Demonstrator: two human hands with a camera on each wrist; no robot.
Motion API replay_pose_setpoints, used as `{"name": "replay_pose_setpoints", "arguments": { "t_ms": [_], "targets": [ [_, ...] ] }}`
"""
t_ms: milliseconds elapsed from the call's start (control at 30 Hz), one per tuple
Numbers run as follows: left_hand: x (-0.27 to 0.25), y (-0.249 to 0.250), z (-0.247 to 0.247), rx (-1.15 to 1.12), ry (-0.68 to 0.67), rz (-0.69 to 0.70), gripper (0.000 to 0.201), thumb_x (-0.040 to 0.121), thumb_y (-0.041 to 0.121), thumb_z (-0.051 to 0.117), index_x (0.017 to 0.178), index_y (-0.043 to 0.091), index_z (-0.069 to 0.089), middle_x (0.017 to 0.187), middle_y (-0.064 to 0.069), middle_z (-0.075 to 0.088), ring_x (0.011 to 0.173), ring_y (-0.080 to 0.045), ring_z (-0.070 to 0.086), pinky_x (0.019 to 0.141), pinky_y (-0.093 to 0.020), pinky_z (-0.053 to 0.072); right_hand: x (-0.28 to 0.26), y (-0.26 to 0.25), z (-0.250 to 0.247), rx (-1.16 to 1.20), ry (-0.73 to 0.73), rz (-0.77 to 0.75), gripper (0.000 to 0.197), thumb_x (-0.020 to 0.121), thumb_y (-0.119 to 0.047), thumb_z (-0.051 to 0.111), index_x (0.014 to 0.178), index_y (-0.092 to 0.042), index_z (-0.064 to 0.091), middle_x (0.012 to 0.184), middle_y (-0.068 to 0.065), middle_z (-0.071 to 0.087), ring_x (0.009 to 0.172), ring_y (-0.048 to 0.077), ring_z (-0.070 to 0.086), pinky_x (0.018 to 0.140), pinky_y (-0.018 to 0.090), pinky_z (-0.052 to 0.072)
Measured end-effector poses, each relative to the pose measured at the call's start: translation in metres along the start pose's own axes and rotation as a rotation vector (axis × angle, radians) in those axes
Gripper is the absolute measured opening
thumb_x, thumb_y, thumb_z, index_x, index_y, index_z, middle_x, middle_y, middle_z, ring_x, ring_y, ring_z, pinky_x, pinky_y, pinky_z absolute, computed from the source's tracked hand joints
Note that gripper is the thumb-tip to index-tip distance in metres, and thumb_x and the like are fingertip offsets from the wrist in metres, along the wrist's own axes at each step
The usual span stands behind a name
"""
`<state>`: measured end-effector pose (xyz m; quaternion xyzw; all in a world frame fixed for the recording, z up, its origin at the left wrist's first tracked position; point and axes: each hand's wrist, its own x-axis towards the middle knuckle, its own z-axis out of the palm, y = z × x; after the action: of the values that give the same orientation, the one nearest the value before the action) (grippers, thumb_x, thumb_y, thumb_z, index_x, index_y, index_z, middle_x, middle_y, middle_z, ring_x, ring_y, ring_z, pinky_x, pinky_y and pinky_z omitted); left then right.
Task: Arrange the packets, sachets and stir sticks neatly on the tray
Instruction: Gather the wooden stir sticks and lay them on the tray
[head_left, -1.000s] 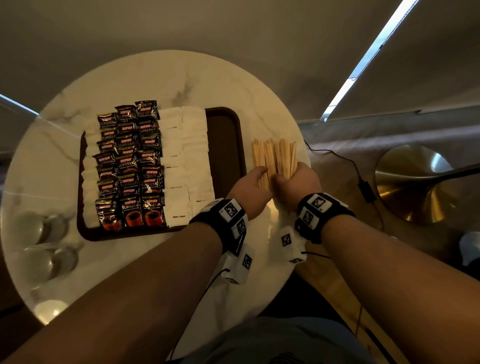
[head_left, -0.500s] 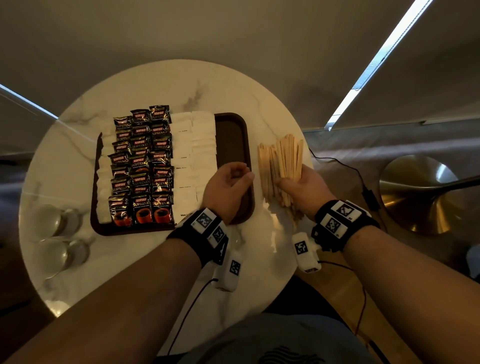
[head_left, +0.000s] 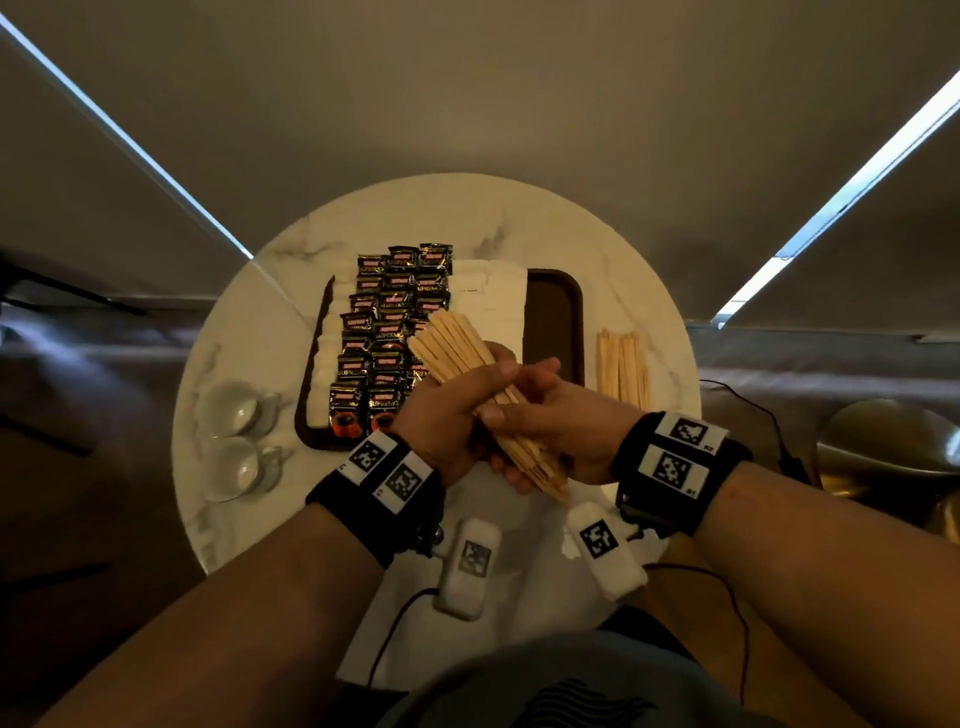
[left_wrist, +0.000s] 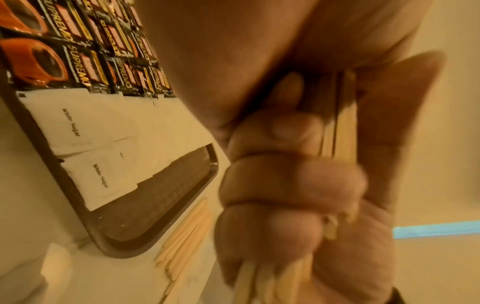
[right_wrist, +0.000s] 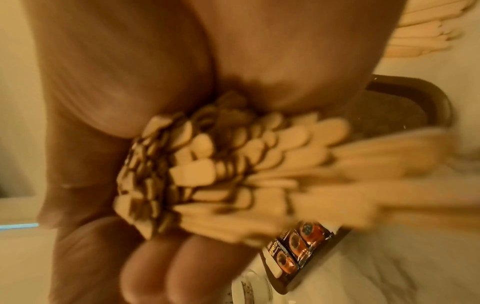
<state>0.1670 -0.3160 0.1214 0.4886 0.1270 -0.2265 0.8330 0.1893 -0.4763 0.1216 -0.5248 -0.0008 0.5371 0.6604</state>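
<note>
Head view: both hands — left hand (head_left: 441, 415), right hand (head_left: 566, 421) — clamp fingers round the stir sticks (head_left: 457, 345); squaring them, next laying them in the tray (head_left: 553, 322).

It looks like a hotel room or lounge coffee corner. A small round marble counter (head_left: 249, 332) carries a dark tray (head_left: 574, 312) of "Supremo" coffee packets (head_left: 387, 332), "White Sugar" sachets (left_wrist: 75, 123), wooden stir sticks (head_left: 621, 364) and two glass cups (head_left: 234, 410), beside drawn blinds (head_left: 467, 104) and a brass lamp base (head_left: 883, 447).
</note>
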Motion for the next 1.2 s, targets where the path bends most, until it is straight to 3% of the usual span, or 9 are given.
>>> {"name": "replay_pose_setpoints", "arguments": {
  "t_ms": [133,267,567,700,800,900,1000,1100,1200],
  "targets": [
    [-0.017,0.024,-0.01,-0.067,0.145,0.262,0.007,0.097,0.012,0.054,0.09,0.014,0.055,0.075,-0.008,0.062,0.111,-0.038,0.07,0.087,-0.054,0.055,0.003,0.007,0.004,0.139,0.029,0.137,0.077,0.083,-0.069,0.067,0.124,-0.004,0.067,0.101,0.017,0.069,0.08,0.027,0.07,0.072,0.039,0.06],
    [-0.028,0.039,-0.005,0.132,0.246,0.479,0.008,0.092,0.007,0.06,0.087,0.013,0.06,0.073,-0.01,0.062,0.088,-0.034,0.072,0.082,-0.051,0.059,0.011,0.01,0.018,0.475,0.057,0.097,0.065,0.092,-0.059,0.057,0.123,-0.002,0.068,0.096,0.017,0.068,0.072,0.024,0.071,0.061,0.029,0.061],
    [-0.029,0.046,-0.005,0.005,0.452,0.545,0.003,0.092,0.008,0.058,0.091,0.011,0.057,0.066,-0.006,0.054,0.062,-0.023,0.059,0.067,-0.042,0.051,0.03,0.003,0.028,0.356,0.151,0.16,0.051,0.101,-0.051,0.055,0.119,-0.004,0.063,0.08,0.005,0.054,0.058,0.013,0.043,0.046,0.02,0.033],
    [-0.025,0.061,-0.016,-0.079,0.523,0.513,0.008,0.096,0.007,0.057,0.09,0.011,0.055,0.061,-0.002,0.048,0.054,-0.018,0.052,0.059,-0.034,0.049,0.029,0.002,0.021,0.339,0.33,0.105,0.027,0.103,-0.02,0.049,0.109,-0.002,0.068,0.073,0.003,0.049,0.057,0.012,0.035,0.049,0.023,0.026],
    [-0.022,0.057,-0.026,0.019,0.55,0.394,0.009,0.097,0.011,0.062,0.089,0.011,0.058,0.059,-0.002,0.049,0.053,-0.019,0.051,0.059,-0.033,0.049,0.026,-0.014,0.019,0.396,0.406,-0.108,0.033,0.108,-0.018,0.045,0.115,0.0,0.071,0.082,0.007,0.06,0.065,0.015,0.054,0.059,0.025,0.043],
    [-0.02,0.046,-0.025,0.165,0.571,0.236,0.012,0.097,0.014,0.066,0.086,0.01,0.062,0.059,-0.004,0.056,0.053,-0.021,0.054,0.058,-0.033,0.05,0.024,-0.034,0.019,0.423,0.368,-0.298,0.043,0.112,-0.03,0.038,0.121,-0.006,0.072,0.113,0.008,0.076,0.103,0.02,0.074,0.09,0.038,0.057],
    [-0.021,0.045,-0.02,0.239,0.493,0.118,0.014,0.097,0.021,0.068,0.097,0.007,0.066,0.074,-0.006,0.07,0.058,-0.018,0.058,0.06,-0.035,0.055,0.025,-0.047,0.02,0.231,0.39,-0.416,0.043,0.112,-0.034,0.038,0.127,-0.015,0.073,0.136,0.0,0.07,0.131,0.017,0.062,0.106,0.044,0.05],
    [-0.023,0.047,-0.018,0.37,0.321,0.064,0.029,0.097,0.032,0.068,0.106,0.005,0.069,0.087,-0.011,0.075,0.061,-0.017,0.062,0.064,-0.037,0.057,0.026,-0.052,0.029,0.071,0.377,-0.46,0.036,0.109,-0.038,0.045,0.13,-0.031,0.074,0.143,-0.005,0.063,0.133,0.015,0.057,0.104,0.046,0.054],
    [-0.025,0.047,-0.015,0.471,0.187,0.088,0.015,0.091,0.029,0.075,0.091,0.015,0.071,0.079,-0.01,0.072,0.065,-0.02,0.063,0.07,-0.04,0.055,0.027,-0.053,0.043,-0.018,0.317,-0.477,0.036,0.111,-0.044,0.04,0.137,-0.047,0.064,0.135,-0.006,0.067,0.11,0.016,0.065,0.087,0.039,0.057]
  ]
}}
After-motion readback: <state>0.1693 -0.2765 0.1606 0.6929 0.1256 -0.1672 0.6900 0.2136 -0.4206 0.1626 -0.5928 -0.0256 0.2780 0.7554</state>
